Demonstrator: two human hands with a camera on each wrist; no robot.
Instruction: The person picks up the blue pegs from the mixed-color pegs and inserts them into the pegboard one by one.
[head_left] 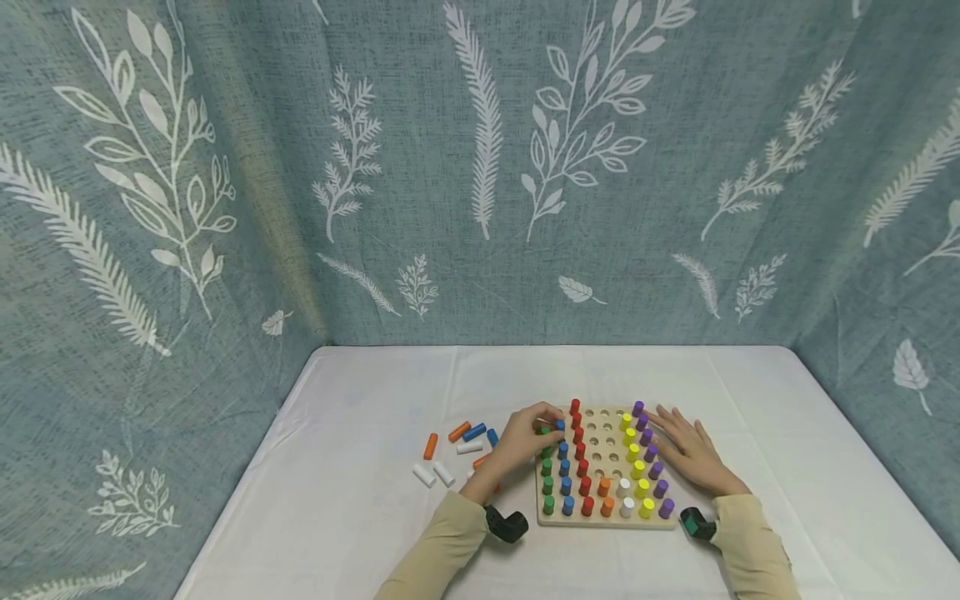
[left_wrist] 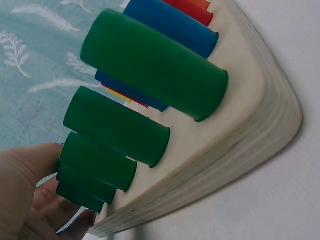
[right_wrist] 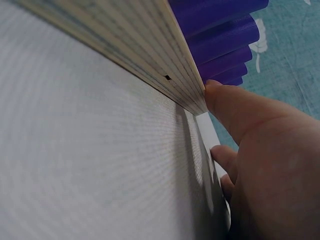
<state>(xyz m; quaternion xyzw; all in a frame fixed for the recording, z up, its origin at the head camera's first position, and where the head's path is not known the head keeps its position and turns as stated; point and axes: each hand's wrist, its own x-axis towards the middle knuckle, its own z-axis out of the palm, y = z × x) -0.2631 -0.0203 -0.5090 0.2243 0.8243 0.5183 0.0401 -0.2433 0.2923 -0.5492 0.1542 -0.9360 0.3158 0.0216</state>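
A wooden pegboard [head_left: 611,523] lies on the table with upright pegs in coloured columns. At its far left, my left hand [head_left: 527,435] reaches over the green pegs [head_left: 547,485] and pinches a blue peg [head_left: 560,425] in the blue column between thumb and fingertips. The left wrist view shows the row of green pegs [left_wrist: 155,65], with the fingers partly hidden behind the farthest ones. Along the board's right side rests my right hand [head_left: 696,457], fingers spread on the table. Its thumb [right_wrist: 225,100] lies at the board's edge beside the purple pegs [right_wrist: 225,37].
Left of the board lie loose pegs: orange [head_left: 431,446], white [head_left: 423,475] and blue [head_left: 474,432], some partly behind the left forearm. Red pegs [head_left: 587,505] and yellow pegs [head_left: 642,487] stand in the board. Between them, several holes [head_left: 594,442] show. A patterned curtain [head_left: 510,292] hangs behind the table.
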